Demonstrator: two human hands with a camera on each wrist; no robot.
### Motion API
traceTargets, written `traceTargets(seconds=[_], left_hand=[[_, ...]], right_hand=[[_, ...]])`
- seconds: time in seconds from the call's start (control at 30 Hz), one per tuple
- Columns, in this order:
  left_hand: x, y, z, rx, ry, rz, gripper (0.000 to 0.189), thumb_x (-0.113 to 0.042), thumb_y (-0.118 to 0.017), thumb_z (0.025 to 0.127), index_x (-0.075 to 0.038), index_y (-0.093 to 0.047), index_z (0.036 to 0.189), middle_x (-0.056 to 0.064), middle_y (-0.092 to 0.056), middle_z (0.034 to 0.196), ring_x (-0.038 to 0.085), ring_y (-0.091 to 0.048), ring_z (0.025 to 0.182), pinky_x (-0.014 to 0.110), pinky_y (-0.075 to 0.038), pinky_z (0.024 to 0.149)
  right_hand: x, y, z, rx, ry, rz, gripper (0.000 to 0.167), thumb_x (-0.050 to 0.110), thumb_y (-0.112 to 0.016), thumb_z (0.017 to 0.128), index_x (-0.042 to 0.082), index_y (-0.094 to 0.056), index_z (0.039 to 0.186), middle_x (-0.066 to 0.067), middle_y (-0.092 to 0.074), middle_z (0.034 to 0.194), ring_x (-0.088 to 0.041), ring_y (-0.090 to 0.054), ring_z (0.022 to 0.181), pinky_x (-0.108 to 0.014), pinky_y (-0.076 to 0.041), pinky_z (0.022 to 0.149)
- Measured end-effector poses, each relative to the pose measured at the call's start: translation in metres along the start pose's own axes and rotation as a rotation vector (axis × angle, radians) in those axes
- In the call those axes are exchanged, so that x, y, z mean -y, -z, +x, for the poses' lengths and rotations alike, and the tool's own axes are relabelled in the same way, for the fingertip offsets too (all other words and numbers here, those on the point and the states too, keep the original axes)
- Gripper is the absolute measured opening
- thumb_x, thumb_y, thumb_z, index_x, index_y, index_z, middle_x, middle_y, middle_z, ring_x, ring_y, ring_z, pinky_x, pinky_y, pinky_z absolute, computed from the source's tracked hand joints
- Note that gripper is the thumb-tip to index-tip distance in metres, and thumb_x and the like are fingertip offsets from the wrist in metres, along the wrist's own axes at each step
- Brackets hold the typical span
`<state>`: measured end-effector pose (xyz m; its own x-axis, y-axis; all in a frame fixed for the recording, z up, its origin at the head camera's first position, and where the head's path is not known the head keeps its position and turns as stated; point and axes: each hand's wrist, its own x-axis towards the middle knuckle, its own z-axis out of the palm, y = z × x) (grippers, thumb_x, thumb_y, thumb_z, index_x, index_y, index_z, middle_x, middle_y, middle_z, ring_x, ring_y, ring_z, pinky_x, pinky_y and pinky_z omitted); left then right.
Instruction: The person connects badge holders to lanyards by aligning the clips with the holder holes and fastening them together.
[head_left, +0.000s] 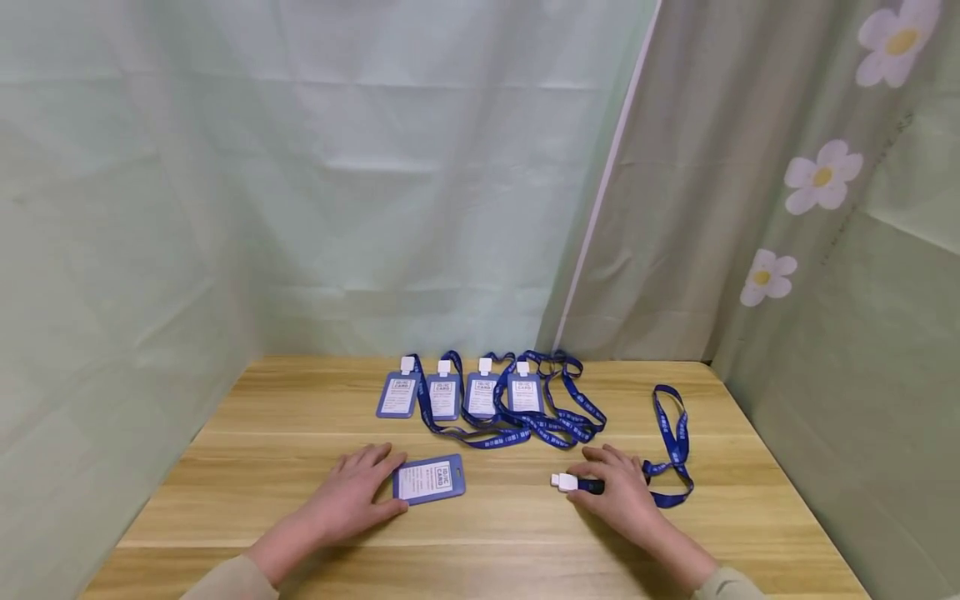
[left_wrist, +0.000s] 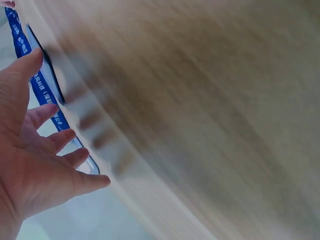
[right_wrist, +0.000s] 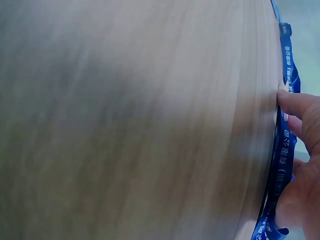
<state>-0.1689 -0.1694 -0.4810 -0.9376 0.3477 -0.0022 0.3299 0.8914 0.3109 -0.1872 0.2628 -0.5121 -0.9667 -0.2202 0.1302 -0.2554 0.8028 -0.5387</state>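
A blue ID card holder point(head_left: 429, 481) with a white printed card lies on the table. My left hand point(head_left: 356, 487) is spread at its left end, thumb at the near corner and index finger at the far corner. In the left wrist view the other fingers point(left_wrist: 63, 136) fan out just above the wood. My right hand point(head_left: 615, 492) pinches a blue lanyard point(head_left: 670, 437) behind its white clip point(head_left: 566, 482), thumb and index finger close together. Its strap runs under the palm and forms a loop on the right side.
Several blue card holders point(head_left: 442, 396) stand in a row at the table's back, attached to tangled blue lanyards point(head_left: 487, 437). A pale curtain point(head_left: 420, 183) hangs behind the wooden table point(head_left: 495, 533). White flowers decorate the curtain at right.
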Motion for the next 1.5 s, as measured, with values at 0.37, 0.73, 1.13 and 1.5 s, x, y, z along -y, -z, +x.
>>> traceTargets(seconds=[0.37,0.73,1.13,1.5], left_hand=[[-0.014,-0.011,0.006,0.036,-0.025,-0.008,0.065,-0.056,-0.072,0.090,-0.025,-0.059,0.146,0.019,-0.043,0.156,0.049,-0.034,0.144,0.076,-0.023,0.110],[-0.031,-0.020,0.014,0.030,-0.051,-0.002,0.065,-0.058,-0.070,0.090,-0.026,-0.060,0.146,0.018,-0.042,0.157,0.049,-0.032,0.145,0.079,-0.021,0.109],[-0.043,-0.024,0.018,0.018,-0.068,-0.005,0.066,-0.060,-0.070,0.089,-0.027,-0.060,0.146,0.020,-0.041,0.157,0.052,-0.031,0.144,0.082,-0.018,0.107],[-0.052,-0.028,0.021,0.019,-0.052,-0.015,0.067,-0.063,-0.071,0.087,-0.030,-0.061,0.144,0.020,-0.040,0.158,0.051,-0.030,0.145,0.083,-0.016,0.107]], right_hand=[[0.006,-0.005,0.000,-0.018,0.032,0.007,0.028,0.035,-0.087,0.081,0.028,-0.080,0.107,-0.013,-0.059,0.143,-0.049,-0.038,0.141,-0.083,-0.009,0.108],[0.013,-0.009,0.001,-0.007,0.036,-0.011,0.026,0.036,-0.086,0.083,0.029,-0.080,0.108,-0.008,-0.060,0.142,-0.045,-0.039,0.142,-0.083,-0.009,0.108],[0.021,-0.016,0.000,-0.017,0.092,-0.002,0.027,0.036,-0.086,0.082,0.030,-0.081,0.108,-0.009,-0.061,0.142,-0.047,-0.039,0.141,-0.085,-0.010,0.106],[0.026,-0.018,0.001,0.005,0.072,0.004,0.027,0.036,-0.087,0.082,0.030,-0.081,0.108,-0.009,-0.059,0.144,-0.047,-0.035,0.144,-0.083,-0.004,0.108]])
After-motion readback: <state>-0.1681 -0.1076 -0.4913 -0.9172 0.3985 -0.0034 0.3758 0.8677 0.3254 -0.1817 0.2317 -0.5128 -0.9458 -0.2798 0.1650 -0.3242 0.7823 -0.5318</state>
